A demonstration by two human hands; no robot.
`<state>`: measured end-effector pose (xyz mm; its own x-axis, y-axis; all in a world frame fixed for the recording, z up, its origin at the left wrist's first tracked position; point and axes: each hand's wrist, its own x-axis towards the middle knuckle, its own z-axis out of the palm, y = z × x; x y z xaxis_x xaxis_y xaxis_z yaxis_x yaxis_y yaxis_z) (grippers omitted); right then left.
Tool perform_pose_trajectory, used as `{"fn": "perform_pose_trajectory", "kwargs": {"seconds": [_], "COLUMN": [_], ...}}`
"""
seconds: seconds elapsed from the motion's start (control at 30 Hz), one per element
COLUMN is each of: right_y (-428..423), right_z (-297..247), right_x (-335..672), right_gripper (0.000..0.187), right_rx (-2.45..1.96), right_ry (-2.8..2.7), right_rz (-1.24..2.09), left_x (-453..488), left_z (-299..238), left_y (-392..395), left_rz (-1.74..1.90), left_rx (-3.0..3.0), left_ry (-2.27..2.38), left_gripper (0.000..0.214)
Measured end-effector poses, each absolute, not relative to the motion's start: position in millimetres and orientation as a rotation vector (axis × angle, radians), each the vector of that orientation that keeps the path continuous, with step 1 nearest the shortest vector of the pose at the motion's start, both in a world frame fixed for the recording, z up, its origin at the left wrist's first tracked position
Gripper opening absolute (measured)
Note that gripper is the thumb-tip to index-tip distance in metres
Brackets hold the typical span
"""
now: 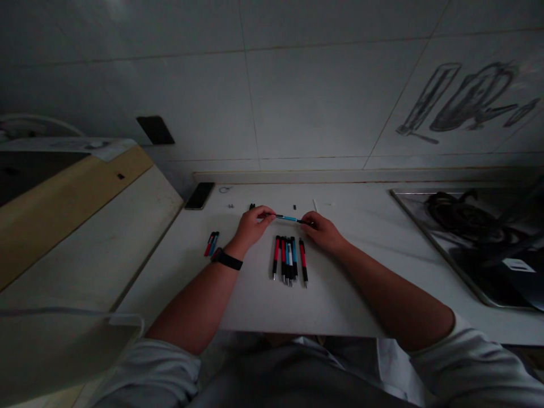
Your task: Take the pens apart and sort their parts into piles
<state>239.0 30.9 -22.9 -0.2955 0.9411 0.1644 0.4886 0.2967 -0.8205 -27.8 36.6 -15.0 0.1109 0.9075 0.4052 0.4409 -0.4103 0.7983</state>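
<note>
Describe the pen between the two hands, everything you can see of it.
The pen is slim and straight, with a blue middle and black sections on either side, seemingly plastic. It points sideways, nearly level, sloping slightly down to the right in the picture, beyond the grouped pens. The left hand grips one end, the right hand the other; fingers hide its tips.

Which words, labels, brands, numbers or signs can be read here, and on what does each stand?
No text can be read.
White label at far right: its marks are too small and blurred.
Held blue pen and grouped pens: no lettering can be made out.
</note>
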Motion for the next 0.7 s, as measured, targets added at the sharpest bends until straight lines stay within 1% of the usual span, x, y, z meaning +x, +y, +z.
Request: {"fn": "perform_pose_trajectory", "kwargs": {"seconds": [0.17, 0.23, 0.37, 0.57, 0.7], "right_y": [29, 28, 28, 30, 32], "right_z": [-20, -20, -20, -20, -19], "right_x": [238, 237, 235, 239, 245], "right_gripper": [0.034, 0.036, 0.03, 0.022, 0.016], "right_rx": [-1.237, -1.249, -1.222, -1.278, -1.354], "right_ry": [-1.935, -1.945, -1.948, -1.921, -2.014], "right_rz": [0.825, 0.81, 0.773, 0.693, 0.539], "left_x": [-26, -25, -26, -37, -42], "left_z": [-14, -14, -13, -10, -14], "left_y": [35, 34, 36, 43, 46], "left_rz": [1.221, 1.206, 1.197, 1.296, 1.278], "left_rx": [1.916, 1.912, 1.875, 1.822, 1.839], "left_ry": [1.259, 1.241, 1.249, 1.329, 1.373], "left_gripper": [0.013, 0.014, 0.015, 0.017, 0.018]}}
